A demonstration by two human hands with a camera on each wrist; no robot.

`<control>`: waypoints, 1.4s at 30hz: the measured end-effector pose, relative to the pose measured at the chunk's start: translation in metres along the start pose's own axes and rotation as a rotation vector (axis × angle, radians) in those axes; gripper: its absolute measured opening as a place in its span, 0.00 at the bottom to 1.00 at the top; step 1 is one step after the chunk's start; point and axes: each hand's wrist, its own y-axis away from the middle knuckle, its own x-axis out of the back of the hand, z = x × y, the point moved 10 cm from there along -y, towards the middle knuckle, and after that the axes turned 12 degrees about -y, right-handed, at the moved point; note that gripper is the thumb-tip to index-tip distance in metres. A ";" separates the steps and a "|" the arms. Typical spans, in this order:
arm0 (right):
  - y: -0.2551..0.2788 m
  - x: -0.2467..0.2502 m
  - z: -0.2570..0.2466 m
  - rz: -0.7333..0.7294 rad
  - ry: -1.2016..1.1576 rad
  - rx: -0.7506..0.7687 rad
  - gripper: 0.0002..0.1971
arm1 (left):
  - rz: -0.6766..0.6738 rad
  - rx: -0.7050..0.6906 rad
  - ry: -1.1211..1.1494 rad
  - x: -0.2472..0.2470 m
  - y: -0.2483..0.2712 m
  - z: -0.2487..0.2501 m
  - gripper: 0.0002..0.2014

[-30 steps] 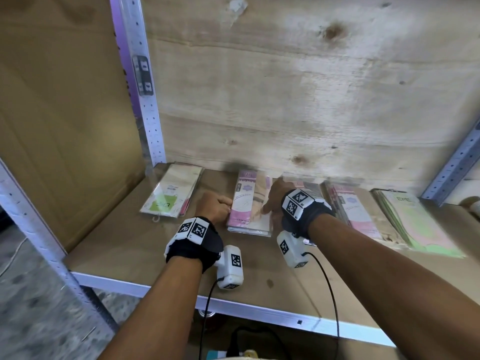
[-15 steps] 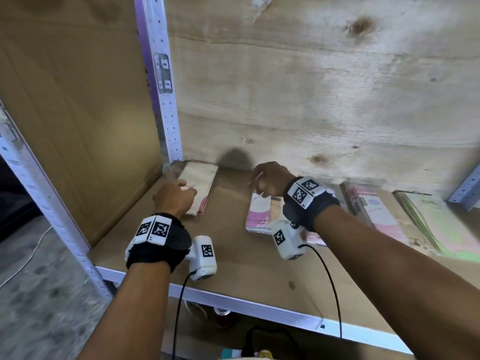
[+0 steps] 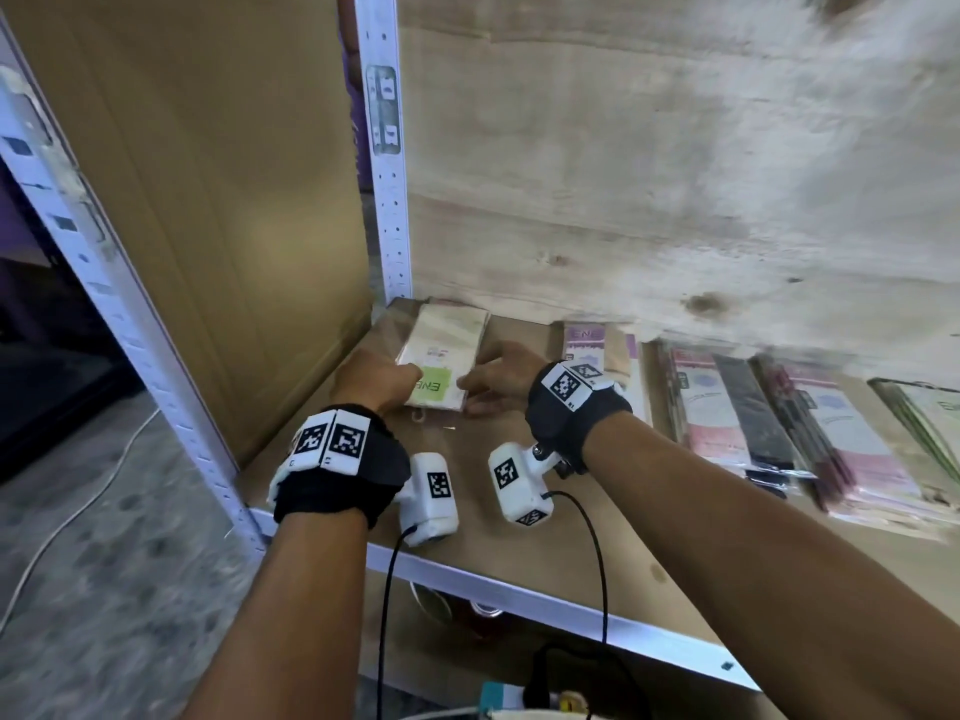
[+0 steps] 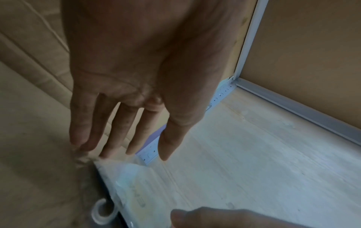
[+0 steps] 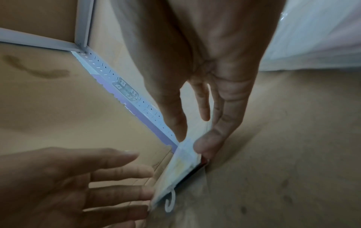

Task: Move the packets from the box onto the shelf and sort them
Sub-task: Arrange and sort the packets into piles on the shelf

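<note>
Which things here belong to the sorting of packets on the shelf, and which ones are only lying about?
For the job: green-label packets, left hand, right hand, pink packets, pink-and-black packets, shelf.
Lying about: white cable on the floor, label on the post.

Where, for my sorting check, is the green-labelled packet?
Head view: packet lies far left on shelf, by the upright, between left hand and right hand.
</note>
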 end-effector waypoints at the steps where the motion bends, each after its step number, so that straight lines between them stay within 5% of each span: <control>1: 0.001 0.004 -0.002 0.025 0.014 0.015 0.19 | -0.002 0.010 -0.002 0.001 0.001 -0.001 0.15; 5: 0.013 0.015 -0.010 0.057 0.053 0.066 0.28 | -0.019 -0.067 -0.003 0.008 0.010 0.007 0.03; 10: 0.041 0.037 -0.025 0.061 -0.113 0.180 0.19 | -0.055 -0.103 0.123 0.016 0.023 0.005 0.13; 15: 0.090 0.065 -0.037 -0.018 -0.318 0.218 0.14 | 0.100 -0.408 0.043 0.030 0.065 0.064 0.33; 21: 0.147 0.114 -0.045 -0.103 -0.514 0.231 0.14 | 0.302 -0.733 0.210 0.042 0.130 0.129 0.04; 25: 0.169 0.155 -0.037 -0.056 -0.629 0.252 0.20 | 0.425 -0.838 0.191 0.038 0.166 0.165 0.10; 30: 0.195 0.200 -0.028 0.007 -0.681 0.332 0.06 | 0.212 -0.909 0.424 0.000 0.193 0.202 0.07; 35: 0.223 0.228 -0.010 0.116 -0.247 0.474 0.02 | -0.068 -0.732 0.645 -0.057 0.196 0.216 0.02; 39: 0.229 0.235 0.019 0.025 -0.125 0.472 0.18 | -0.242 -0.584 0.731 -0.111 0.204 0.224 0.08; 42: 0.228 0.252 0.043 0.031 -0.100 0.463 0.18 | -0.351 -0.542 0.642 -0.146 0.206 0.228 0.10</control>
